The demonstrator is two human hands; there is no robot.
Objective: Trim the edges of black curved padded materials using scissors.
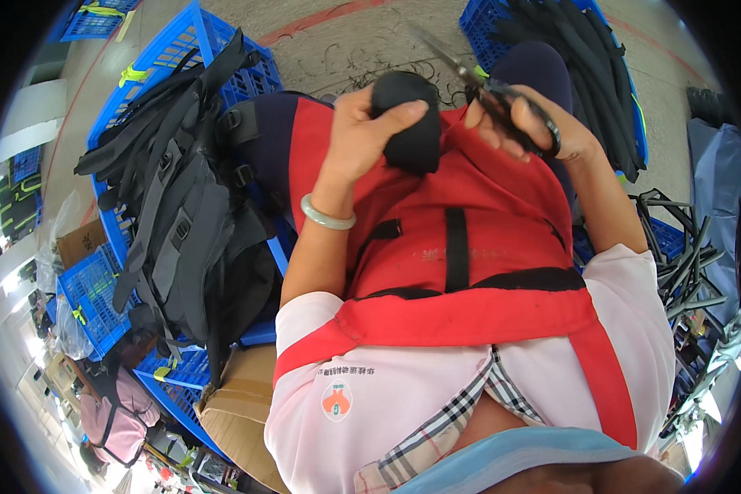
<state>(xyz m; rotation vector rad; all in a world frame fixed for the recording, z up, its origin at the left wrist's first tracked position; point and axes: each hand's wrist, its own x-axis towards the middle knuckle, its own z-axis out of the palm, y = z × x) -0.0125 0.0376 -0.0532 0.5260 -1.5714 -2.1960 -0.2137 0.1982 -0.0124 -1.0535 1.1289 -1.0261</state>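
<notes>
A red bag [461, 247] with black straps lies across my lap. My left hand [369, 123] grips a black padded part [412, 123] at the bag's top edge, thumb pressed on it. A pale green bangle [325, 216] circles that wrist. My right hand [527, 123] holds black-handled scissors [494, 90], fingers through the loops, the blades pointing up and left, just right of the black part.
Blue plastic crates [181, 58] to my left carry a pile of grey and black bags [181, 222]. Another blue crate [601, 74] at the upper right holds black straps. Cardboard boxes [239, 403] sit lower left. Thread scraps litter the floor [354, 49].
</notes>
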